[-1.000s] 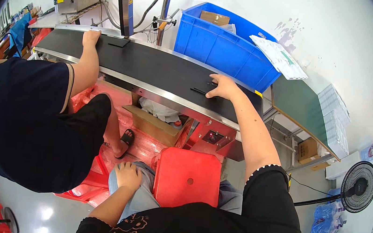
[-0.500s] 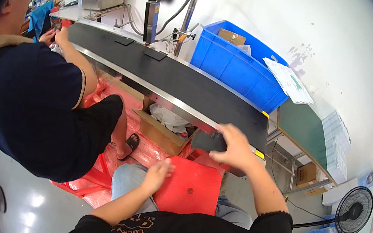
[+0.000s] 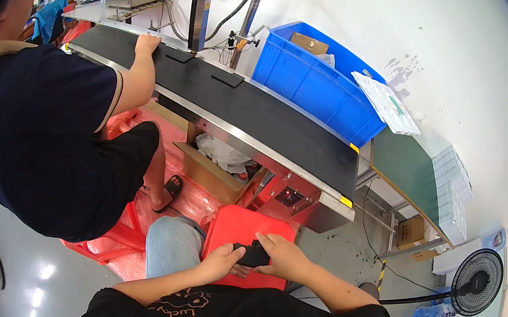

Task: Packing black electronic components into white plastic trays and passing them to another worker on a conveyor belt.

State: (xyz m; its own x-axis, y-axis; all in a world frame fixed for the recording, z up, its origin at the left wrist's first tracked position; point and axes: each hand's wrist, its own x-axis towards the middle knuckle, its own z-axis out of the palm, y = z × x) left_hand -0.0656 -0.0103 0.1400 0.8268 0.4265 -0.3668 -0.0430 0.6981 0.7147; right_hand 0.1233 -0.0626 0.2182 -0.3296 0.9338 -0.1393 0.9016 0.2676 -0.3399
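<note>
Both hands, left hand (image 3: 222, 262) and right hand (image 3: 282, 258), close their grip on a small black part (image 3: 252, 256) over the red stool (image 3: 248, 233); steady it before reaching the conveyor belt (image 3: 254, 110) beyond.

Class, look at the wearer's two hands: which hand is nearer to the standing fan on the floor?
Right. The right hand holds the small black object on the side toward the fan; the left hand grips the object's far side, farther away.
</note>
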